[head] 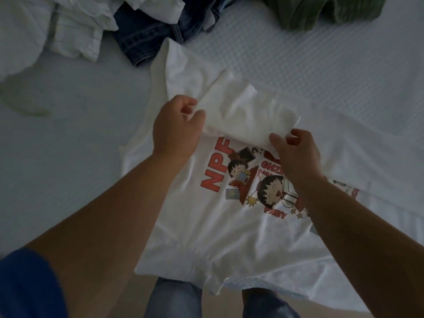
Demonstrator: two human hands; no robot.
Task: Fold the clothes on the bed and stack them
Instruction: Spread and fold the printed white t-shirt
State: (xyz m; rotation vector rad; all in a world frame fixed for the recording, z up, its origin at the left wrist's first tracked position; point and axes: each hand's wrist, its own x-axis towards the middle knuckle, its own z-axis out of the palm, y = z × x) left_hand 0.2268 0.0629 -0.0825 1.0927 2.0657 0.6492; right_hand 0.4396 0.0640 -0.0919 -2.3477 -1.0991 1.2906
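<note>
Shirt: white T-shirt (195, 226) with a cartoon print, spread flat at the near edge of the bed (321, 72), its hem hanging over that edge.
Fold: a white part of the shirt is doubled over the top of the print.
Left hand (176, 127): fingers curled, pinching the fold's left end.
Right hand (296, 150): fingers curled, pinching the fold's near right corner.
Far edge, left: crumpled white clothes (75, 26) touching dark jeans (146, 37).
Far edge, right: green garment (321, 10), well apart from the shirt.
</note>
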